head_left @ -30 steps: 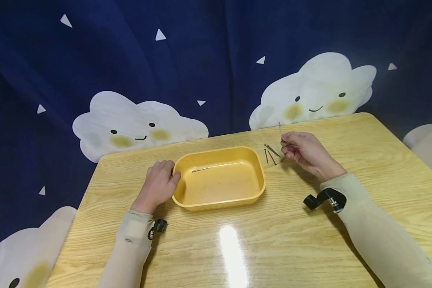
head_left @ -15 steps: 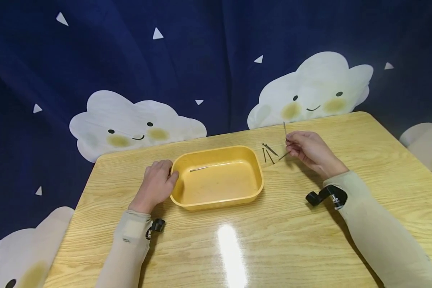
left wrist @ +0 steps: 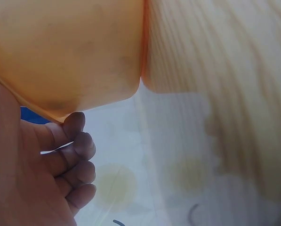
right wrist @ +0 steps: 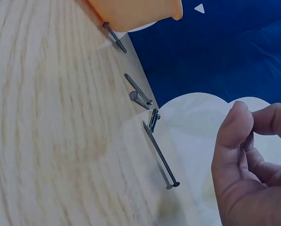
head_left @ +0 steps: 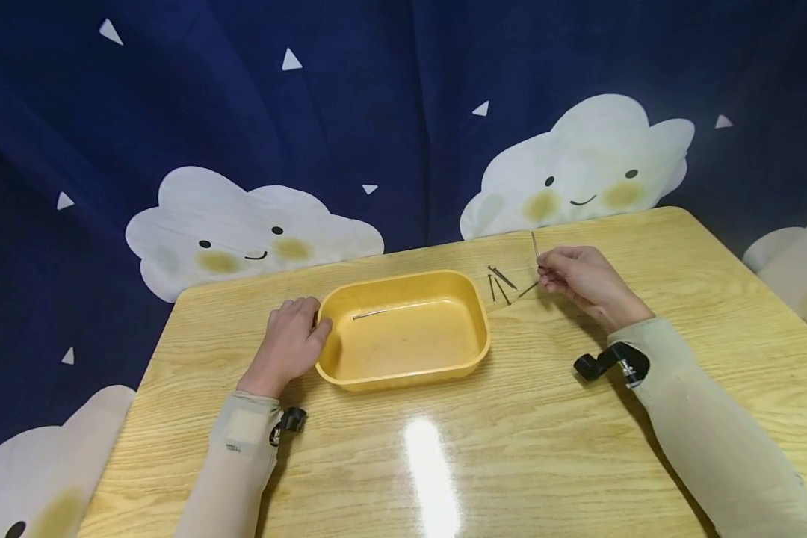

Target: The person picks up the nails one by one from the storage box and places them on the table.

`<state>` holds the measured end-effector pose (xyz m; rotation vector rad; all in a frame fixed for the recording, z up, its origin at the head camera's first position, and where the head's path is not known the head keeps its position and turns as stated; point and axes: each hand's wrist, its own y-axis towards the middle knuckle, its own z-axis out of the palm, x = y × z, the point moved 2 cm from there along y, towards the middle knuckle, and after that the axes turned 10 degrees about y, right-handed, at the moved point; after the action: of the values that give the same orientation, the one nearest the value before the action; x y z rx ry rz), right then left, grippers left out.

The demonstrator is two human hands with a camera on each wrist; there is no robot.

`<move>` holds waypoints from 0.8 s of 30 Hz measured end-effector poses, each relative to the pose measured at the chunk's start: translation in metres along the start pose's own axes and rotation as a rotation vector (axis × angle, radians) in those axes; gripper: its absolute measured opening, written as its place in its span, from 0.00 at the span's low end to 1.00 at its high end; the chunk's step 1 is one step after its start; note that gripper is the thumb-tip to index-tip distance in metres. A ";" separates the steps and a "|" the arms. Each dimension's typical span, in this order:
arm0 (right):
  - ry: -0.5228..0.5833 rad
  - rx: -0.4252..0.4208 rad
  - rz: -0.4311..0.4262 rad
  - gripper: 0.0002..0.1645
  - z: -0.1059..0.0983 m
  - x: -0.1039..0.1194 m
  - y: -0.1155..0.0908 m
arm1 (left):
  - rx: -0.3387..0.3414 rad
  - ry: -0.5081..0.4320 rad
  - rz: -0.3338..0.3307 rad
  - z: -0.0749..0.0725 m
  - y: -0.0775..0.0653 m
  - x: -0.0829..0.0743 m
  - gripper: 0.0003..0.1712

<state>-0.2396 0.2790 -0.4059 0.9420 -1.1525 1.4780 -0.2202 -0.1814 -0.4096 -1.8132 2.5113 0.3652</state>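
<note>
My left hand (head_left: 289, 345) grips the left rim of a yellow plastic tray (head_left: 403, 381), thumb over the edge; the left wrist view shows its curled fingers (left wrist: 86, 146) against the tray's outside. One nail (head_left: 370, 314) lies in the tray. To the right, my right hand (head_left: 578, 284) pinches an upright nail (head_left: 534, 245) between thumb and fingertips, above the table. In the right wrist view that nail is hidden behind the hand (right wrist: 253, 165). Just left of the fingers a loose nail (head_left: 528, 289) lies on the table, seen longer in the right wrist view.
Several more nails (head_left: 504, 279) lie on the wooden table (head_left: 511, 448) between the tray and my right hand. A dark blue curtain (head_left: 336, 97) with white clouds hangs behind the table's back edge.
My right hand has moved slightly right with the pinched nail, and the loose nail beneath it has come more into view. My left hand stays on the tray's rim.
</note>
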 end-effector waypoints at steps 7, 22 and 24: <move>-0.095 -0.017 0.014 0.12 -0.006 -0.001 0.001 | 0.005 -0.004 -0.005 0.000 0.001 0.000 0.12; -0.311 -0.011 0.093 0.24 -0.021 -0.012 0.008 | -0.034 0.008 -0.001 0.002 0.001 0.001 0.11; -0.335 -0.019 0.095 0.23 -0.022 -0.013 0.008 | -0.033 0.009 -0.003 0.002 0.001 0.001 0.11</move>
<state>-0.2445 0.2972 -0.4252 1.1660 -1.4672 1.4148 -0.2220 -0.1816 -0.4115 -1.8334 2.5232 0.4023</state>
